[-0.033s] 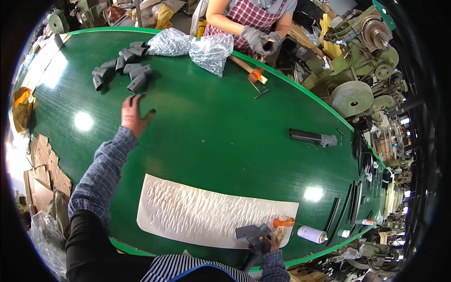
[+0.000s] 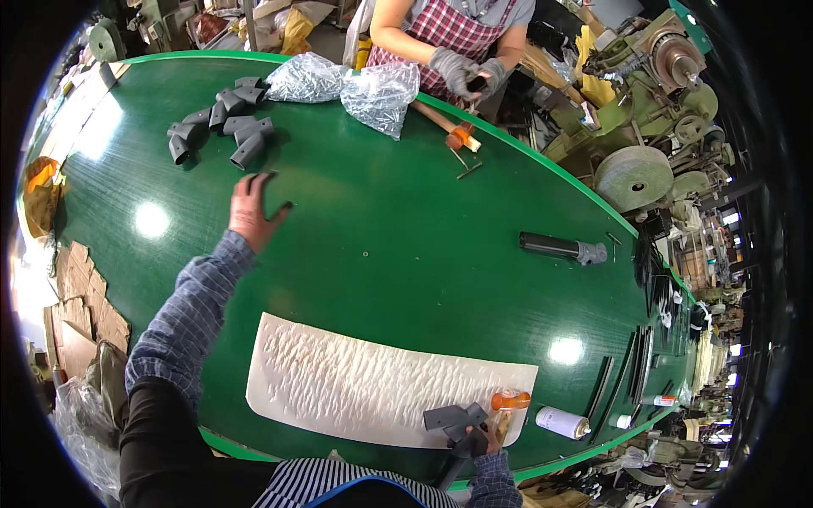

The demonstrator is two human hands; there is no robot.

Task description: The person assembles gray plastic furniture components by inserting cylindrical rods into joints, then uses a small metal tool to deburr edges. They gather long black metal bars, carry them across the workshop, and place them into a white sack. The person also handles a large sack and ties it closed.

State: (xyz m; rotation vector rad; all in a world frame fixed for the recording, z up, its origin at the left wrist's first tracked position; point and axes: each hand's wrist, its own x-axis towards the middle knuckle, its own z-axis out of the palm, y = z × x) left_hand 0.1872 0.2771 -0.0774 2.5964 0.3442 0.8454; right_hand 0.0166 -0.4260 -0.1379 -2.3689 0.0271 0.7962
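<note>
My left hand [image 2: 251,213] is stretched out over the green table with its fingers apart and nothing in it. Just beyond it lies a pile of grey angled pipe joints [image 2: 241,127]. At the near edge, my right hand [image 2: 482,441] is closed around a grey branched pipe joint [image 2: 457,418]; a dark tube [image 2: 450,471] runs from the joint toward my body. Part of the grip is hidden. Beside that hand, an orange-headed mallet [image 2: 511,400] rests on a wrinkled white sheet [image 2: 356,377], its handle close to my fingers.
Across the table a co-worker in grey gloves [image 2: 457,72] holds a dark piece. Near them are clear bags of screws [image 2: 381,95] and another mallet [image 2: 460,135]. A black tube with grey end [image 2: 559,246], a spray can [image 2: 562,422] and dark strips [image 2: 641,364] lie right.
My left hand has shifted slightly to the right and a little nearer, away from the pile of joints. My right hand and the joint have stayed in place.
</note>
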